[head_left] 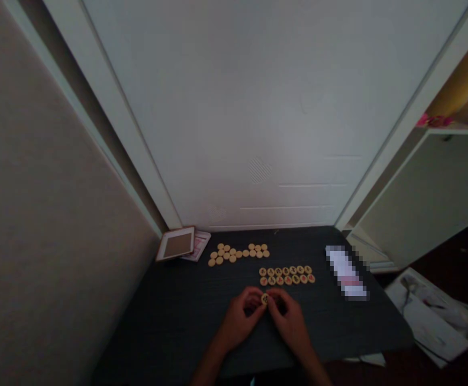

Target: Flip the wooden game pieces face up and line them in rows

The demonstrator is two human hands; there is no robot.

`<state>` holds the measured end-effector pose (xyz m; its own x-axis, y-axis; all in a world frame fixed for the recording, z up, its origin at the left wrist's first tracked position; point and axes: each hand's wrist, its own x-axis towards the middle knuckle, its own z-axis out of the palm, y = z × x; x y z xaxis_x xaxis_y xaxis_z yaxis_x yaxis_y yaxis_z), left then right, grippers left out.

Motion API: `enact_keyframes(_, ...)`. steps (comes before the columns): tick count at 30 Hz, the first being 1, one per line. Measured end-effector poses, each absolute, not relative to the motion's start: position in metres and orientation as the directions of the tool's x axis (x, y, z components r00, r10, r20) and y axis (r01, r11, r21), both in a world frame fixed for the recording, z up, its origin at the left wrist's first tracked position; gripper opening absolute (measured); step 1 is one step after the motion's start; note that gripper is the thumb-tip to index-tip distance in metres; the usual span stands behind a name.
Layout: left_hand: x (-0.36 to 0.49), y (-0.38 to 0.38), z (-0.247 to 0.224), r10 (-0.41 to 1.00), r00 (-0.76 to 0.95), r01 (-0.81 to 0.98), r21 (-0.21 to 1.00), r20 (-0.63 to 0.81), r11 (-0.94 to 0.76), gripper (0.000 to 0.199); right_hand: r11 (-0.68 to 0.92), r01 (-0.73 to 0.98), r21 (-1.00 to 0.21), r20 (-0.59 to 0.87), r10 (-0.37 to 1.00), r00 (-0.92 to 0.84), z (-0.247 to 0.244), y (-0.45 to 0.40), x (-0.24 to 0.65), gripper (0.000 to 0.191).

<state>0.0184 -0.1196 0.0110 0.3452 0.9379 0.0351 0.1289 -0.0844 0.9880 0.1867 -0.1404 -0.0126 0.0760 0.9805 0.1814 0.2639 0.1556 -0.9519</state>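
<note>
A round wooden Chinese chess piece [265, 299] with a dark marking is pinched between the fingertips of my left hand [238, 315] and my right hand [290, 317], low over the dark table. Just beyond my fingers lie two neat rows of similar pieces, the back row [286, 272] with dark markings and the front row [288, 280] with some red ones. Farther back and to the left spreads a loose cluster of plain-faced pieces [232, 252]. My fingertips partly cover the piece I hold.
The dark table [169, 321] meets a white panel [234, 107] at its back edge. A framed board [179, 244] overlaps a pinkish booklet [200, 246] at the back left. A pixelated pale object [346, 271] lies on the right. Beyond the table's right edge stands a white box [435, 316].
</note>
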Motion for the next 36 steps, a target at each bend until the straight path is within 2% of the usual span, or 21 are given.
enact_keyframes(16,0.0192,-0.1229,0.0095,0.93,0.366,0.168,0.979,0.043,-0.112,0.019,0.116,0.322,-0.94,0.165,0.978,0.131,-0.0085,-0.1395,0.1847,0.029)
enact_keyframes(23,0.0195,-0.1243,0.0088,0.933,0.359,0.218,0.968,0.039,-0.124,0.027,0.108,0.276,-0.955,0.144,0.983,0.112,-0.0083,-0.14,0.1864,0.034)
enact_keyframes(30,0.0193,-0.1227,0.0083,0.933,0.358,0.186,0.976,0.041,-0.114,0.03,0.132,0.262,-0.956,0.157,0.985,0.078,-0.0059,-0.1398,0.1868,0.036)
enact_keyframes(36,0.0183,-0.1232,0.0111,0.926,0.377,0.177,0.978,0.039,-0.113,0.027,0.11,0.287,-0.952,0.15,0.981,0.123,-0.0036,-0.1404,0.1842,0.036)
